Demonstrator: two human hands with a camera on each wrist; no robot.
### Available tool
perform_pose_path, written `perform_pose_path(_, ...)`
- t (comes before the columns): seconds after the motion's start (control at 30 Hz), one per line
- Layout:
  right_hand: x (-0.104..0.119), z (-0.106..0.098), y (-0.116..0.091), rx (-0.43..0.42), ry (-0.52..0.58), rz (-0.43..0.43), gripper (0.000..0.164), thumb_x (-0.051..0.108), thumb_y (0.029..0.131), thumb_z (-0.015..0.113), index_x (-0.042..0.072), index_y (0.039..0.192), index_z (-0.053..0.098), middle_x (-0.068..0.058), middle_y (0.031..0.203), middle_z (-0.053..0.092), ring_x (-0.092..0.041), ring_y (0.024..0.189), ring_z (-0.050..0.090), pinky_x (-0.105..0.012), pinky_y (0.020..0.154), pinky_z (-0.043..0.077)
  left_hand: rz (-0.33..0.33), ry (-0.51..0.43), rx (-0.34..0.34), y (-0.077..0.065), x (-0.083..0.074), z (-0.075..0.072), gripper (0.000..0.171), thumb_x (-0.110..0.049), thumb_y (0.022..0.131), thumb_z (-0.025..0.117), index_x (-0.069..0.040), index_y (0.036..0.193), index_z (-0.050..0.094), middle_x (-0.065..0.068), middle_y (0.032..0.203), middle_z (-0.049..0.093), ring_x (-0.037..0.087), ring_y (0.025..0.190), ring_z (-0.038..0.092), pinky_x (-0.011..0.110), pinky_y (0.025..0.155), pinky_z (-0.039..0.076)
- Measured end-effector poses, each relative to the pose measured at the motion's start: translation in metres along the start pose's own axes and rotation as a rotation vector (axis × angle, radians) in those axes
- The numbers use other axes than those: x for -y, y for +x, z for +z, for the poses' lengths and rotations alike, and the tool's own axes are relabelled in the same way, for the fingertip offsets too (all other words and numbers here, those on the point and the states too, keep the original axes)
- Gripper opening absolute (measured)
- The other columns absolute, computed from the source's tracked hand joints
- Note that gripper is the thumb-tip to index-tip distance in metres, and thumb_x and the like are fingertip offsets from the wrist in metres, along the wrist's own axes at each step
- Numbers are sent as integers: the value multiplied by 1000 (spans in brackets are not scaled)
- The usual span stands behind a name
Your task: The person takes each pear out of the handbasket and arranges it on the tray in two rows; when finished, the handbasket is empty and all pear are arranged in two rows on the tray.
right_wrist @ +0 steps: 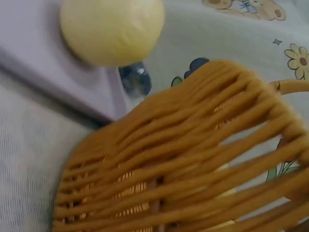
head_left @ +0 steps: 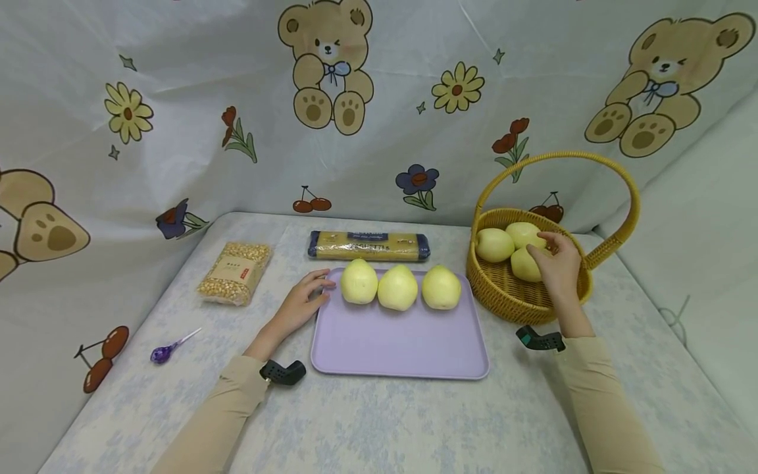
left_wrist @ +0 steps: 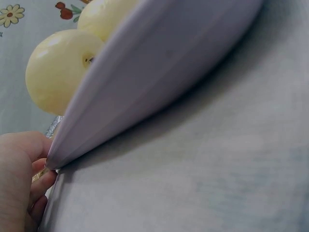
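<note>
My left hand [head_left: 301, 301] touches the left rim of a lilac tray [head_left: 403, 342], its fingers loosely spread along the edge. In the left wrist view, the thumb and fingers [left_wrist: 41, 186] meet that rim. Along the tray's far side stand three pale yellow pears, left [head_left: 358, 282], middle [head_left: 397, 288] and right [head_left: 441, 288]. My right hand [head_left: 559, 262] is inside a wicker basket [head_left: 503, 299], its thumb over the front pear [head_left: 526, 266]; its grip is unclear. Two more pears lie there, left [head_left: 494, 245] and rear [head_left: 524, 233]. The right wrist view shows basket weave, hiding this hand.
Behind the tray lies a spaghetti packet [head_left: 368, 245]. A bag of corn kernels [head_left: 235, 273] and a purple lollipop [head_left: 162, 354] lie to the left. The basket's tall handle [head_left: 556, 155] arches over its opening. A printed cloth [head_left: 237, 52] hangs behind the table.
</note>
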State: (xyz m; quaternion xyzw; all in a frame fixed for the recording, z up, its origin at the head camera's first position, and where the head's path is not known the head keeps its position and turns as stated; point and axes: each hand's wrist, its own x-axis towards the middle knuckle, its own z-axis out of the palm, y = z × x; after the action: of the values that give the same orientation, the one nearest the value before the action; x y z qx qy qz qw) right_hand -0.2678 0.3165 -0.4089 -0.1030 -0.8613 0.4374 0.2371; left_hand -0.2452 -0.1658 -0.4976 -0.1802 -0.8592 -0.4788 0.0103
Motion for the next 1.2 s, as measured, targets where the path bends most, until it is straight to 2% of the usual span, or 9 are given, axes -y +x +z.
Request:
perform_pose_path(0.1, -1, -1, -1, -1, -44, -29, 38, 12, 89, 63, -5, 123, 59, -24, 129, 54, -39, 120, 48, -49, 102, 40, -6, 2, 3, 0, -1, 0, 26, -14, 96, 56, -6, 119, 64, 11, 147, 41, 33, 140, 34, 51, 116, 29)
perform_pose_path(0.23, -5, -1, -1, -4, -97, -5, 39, 11, 88, 63, -7, 123, 58, -28, 125, 55, -41, 116, 50, -49, 99, 43, -7, 5, 2, 0, 0, 0, 26, -15, 96, 56, -6, 118, 64, 11, 148, 41, 33, 140, 34, 51, 116, 29)
perform_pose_path(0.37, -8, 0, 1, 31, -164, 11, 43, 11, 86, 64, -10, 123, 57, -31, 122, 56, -43, 114, 51, -51, 97, 42, -7, 7, 1, 0, 1, 1, 25, -15, 95, 56, -6, 118, 64, 11, 147, 42, 33, 140, 35, 51, 116, 29)
perform_pose_path(0.47, -10, -2, 2, 73, -210, 8, 46, 12, 85, 66, -11, 123, 56, -33, 125, 54, -46, 120, 46, -54, 107, 33, -6, 8, 2, 0, 2, 1, 25, -14, 96, 56, -5, 118, 64, 11, 147, 42, 33, 140, 35, 51, 116, 29)
perform_pose_path(0.57, -10, -3, 2, 145, -241, 20, 52, 13, 86, 66, -14, 127, 51, -37, 132, 45, -50, 127, 37, -58, 112, 25, -6, 13, 0, 1, 2, 1, 25, -15, 95, 56, -5, 118, 64, 11, 147, 42, 32, 140, 35, 51, 116, 28)
perform_pose_path(0.73, -9, -4, 2, 256, -228, 45, 66, 11, 84, 68, -19, 134, 38, -40, 138, 27, -53, 125, 31, -61, 109, 29, -3, 20, -5, 2, 1, 1, 25, -14, 95, 57, -5, 117, 64, 12, 147, 42, 33, 140, 35, 51, 116, 28)
perform_pose_path(1.0, -12, -4, 3, 254, -245, 48, 71, 6, 82, 70, -18, 137, 33, -41, 139, 21, -55, 126, 27, -62, 109, 26, 16, 8, -7, 1, -1, 1, 26, -12, 94, 57, -4, 118, 64, 14, 146, 43, 35, 139, 35, 53, 115, 29)
perform_pose_path(1.2, -15, -6, 3, 398, -206, 81, 81, 13, 81, 70, -11, 143, 25, -45, 141, 16, -57, 125, 25, -67, 101, 30, 24, 4, -13, 0, 0, 1, 25, -13, 94, 58, -4, 117, 64, 14, 146, 43, 35, 139, 36, 53, 115, 29)
